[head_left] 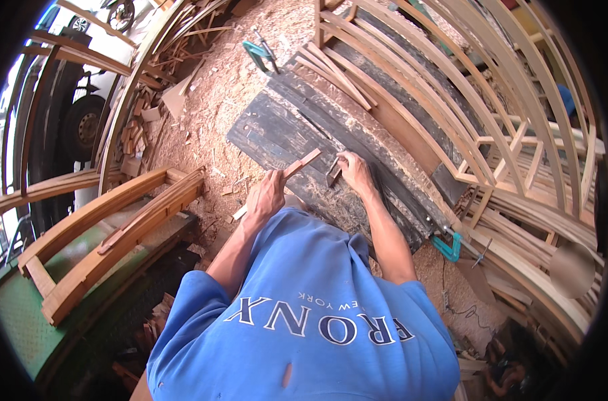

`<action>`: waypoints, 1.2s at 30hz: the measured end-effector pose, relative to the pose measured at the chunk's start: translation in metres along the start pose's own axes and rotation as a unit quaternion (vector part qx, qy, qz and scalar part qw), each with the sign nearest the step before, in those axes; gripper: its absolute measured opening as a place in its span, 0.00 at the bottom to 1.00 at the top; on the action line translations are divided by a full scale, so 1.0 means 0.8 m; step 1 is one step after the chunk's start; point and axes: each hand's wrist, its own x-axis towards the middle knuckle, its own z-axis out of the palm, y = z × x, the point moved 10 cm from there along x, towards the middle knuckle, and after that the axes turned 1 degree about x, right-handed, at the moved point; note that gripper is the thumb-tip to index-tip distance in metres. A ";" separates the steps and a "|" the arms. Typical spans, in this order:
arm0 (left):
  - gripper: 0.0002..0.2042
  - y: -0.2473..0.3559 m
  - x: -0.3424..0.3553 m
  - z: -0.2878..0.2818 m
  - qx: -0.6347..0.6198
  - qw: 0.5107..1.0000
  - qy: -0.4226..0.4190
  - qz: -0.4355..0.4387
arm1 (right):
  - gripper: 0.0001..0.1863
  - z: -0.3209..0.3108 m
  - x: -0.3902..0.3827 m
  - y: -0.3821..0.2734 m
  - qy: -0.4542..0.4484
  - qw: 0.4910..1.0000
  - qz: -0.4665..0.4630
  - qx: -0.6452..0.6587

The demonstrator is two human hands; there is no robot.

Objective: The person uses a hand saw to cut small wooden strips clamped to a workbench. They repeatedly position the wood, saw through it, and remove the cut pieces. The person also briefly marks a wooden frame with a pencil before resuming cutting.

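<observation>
My left hand (pixel 266 194) is closed around a narrow wooden strip (pixel 304 162). The strip's reddish-brown end sticks out beyond my fingers, over the dark workbench (pixel 257 130). A pale length of wood shows below the same hand; I cannot tell whether it is the same piece. Just to the right of the strip's end, my right hand (pixel 355 171) grips a small dark tool with a flat end (pixel 333 172). Its exact kind is too small to make out. The tool's tip is close to the bench top, apart from the strip.
Teal clamps (pixel 257 55) grip the bench at its far end and near right. Curved wooden frames (pixel 444 87) stand on the right. A wooden frame (pixel 103 234) lies on a green surface at left. Shavings (pixel 204 100) cover the floor; offcuts (pixel 135 134) are piled beyond.
</observation>
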 end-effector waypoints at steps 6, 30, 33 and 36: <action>0.07 -0.044 -0.059 -0.032 0.053 0.998 -0.028 -0.005 | 0.13 0.044 0.105 -0.045 0.013 0.975 -0.111 -0.191; 0.08 0.052 -0.037 -0.019 -0.056 0.990 -0.059 0.117 | 0.10 -0.031 0.014 -0.051 -0.047 0.886 0.083 0.453; 0.12 0.070 -0.034 -0.037 -0.061 0.986 -0.048 0.150 | 0.09 -0.084 -0.061 -0.101 -0.028 0.827 -0.009 0.561; 0.12 0.099 -0.025 -0.033 -0.029 0.977 -0.079 0.194 | 0.13 -0.112 -0.107 -0.124 -0.017 0.913 -0.041 0.404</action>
